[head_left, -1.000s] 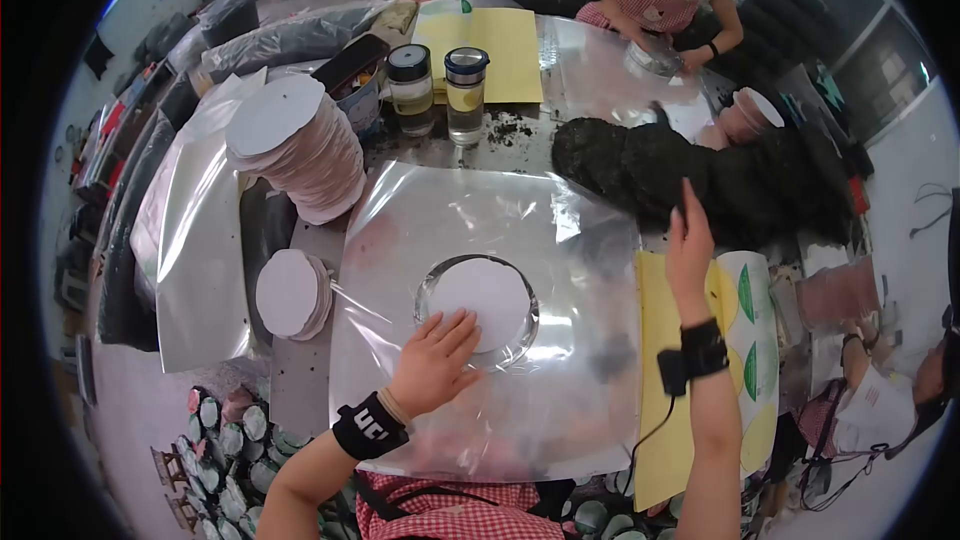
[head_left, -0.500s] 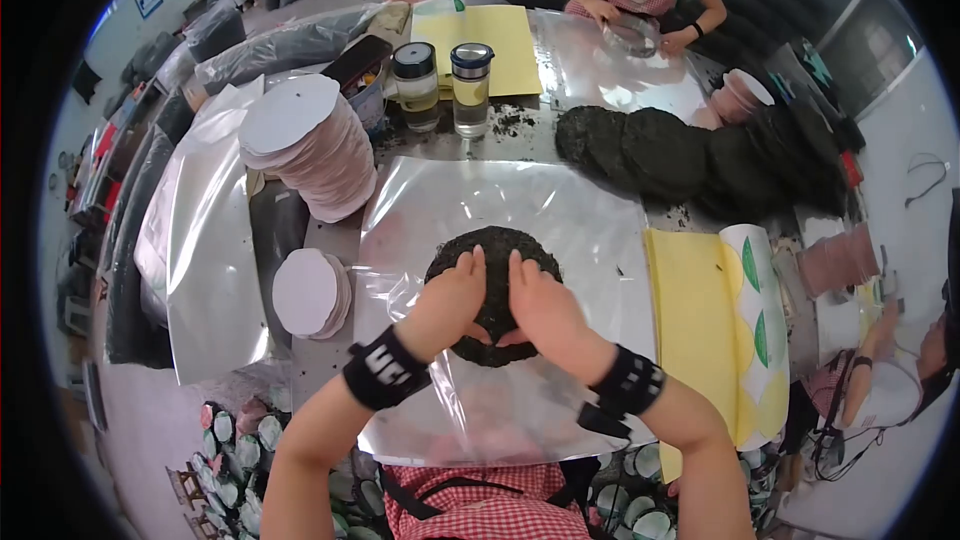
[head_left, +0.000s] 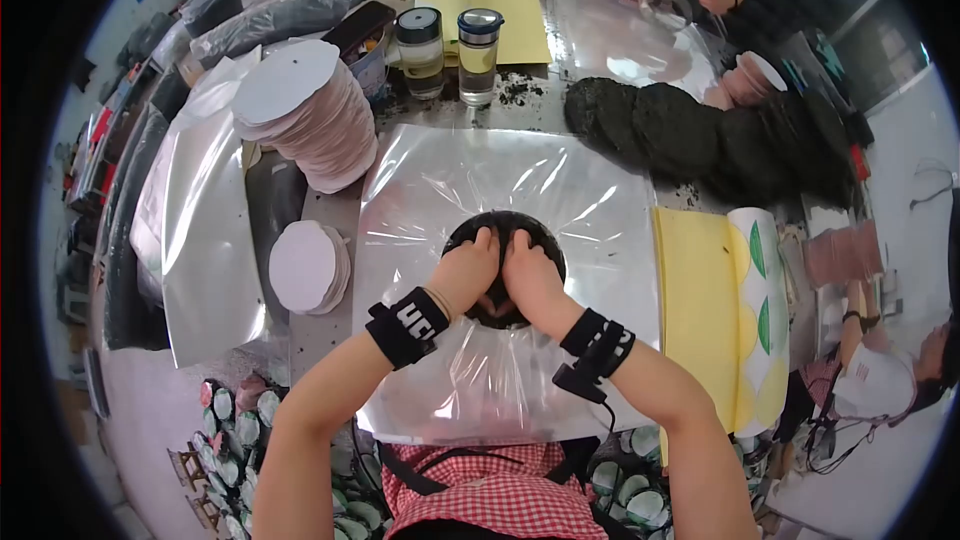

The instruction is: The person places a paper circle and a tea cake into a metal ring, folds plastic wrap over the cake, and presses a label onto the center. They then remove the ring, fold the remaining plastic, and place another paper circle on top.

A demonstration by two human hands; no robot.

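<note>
Two hands, the left (head_left: pixel 466 275) and the right (head_left: pixel 534 282), press down side by side on a dark round cake (head_left: pixel 542 242) in the middle of a shiny clear sheet (head_left: pixel 605 340), their fingers open and slightly bent against it. On the surface (head_left: pixel 330 208) around the cake, a low stack of pale discs (head_left: pixel 308 265) sits at nine o'clock, a taller stack (head_left: pixel 305 125) at ten, and overlapping dark discs (head_left: pixel 680 128) at two.

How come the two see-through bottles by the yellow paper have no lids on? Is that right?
Not quite: the head view shows both bottles have lids, a black lid on the left bottle and a dark-topped lid on the right bottle. They do stand by the yellow paper.
</note>
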